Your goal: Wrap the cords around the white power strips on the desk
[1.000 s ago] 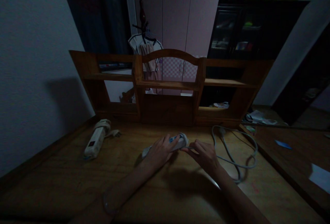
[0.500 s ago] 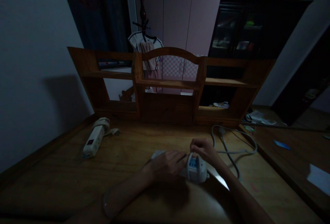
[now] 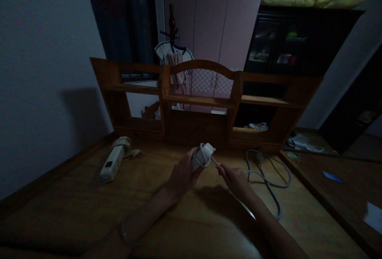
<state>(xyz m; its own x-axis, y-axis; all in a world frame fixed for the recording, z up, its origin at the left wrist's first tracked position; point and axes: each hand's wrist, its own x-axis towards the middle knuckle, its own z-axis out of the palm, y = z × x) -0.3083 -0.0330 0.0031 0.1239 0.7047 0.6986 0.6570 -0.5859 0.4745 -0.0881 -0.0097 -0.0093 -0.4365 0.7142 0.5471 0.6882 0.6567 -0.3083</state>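
Note:
My left hand (image 3: 182,174) is closed around a white power strip (image 3: 198,160), tilted up off the table with its far end pointing away from me. A loop of grey cord is wrapped around that end. Between the fingertips of my right hand (image 3: 234,177) is the power cord (image 3: 215,161), held taut just right of the strip. The rest of the cord (image 3: 270,185) trails in loose loops on the table to the right, with its plug near the shelf. Most of the strip's body is hidden by my left hand.
A second power strip (image 3: 115,161), its cord wound around it, lies at the left of the wooden table (image 3: 143,215). Behind stands a wooden shelf unit (image 3: 197,99). Right of the table's edge are a blue card (image 3: 332,177) and a white paper (image 3: 373,217).
My left hand has lifted and turned the strip off the table, moving it away from me and left. My right hand has moved slightly, with the cord now stretched from the strip.

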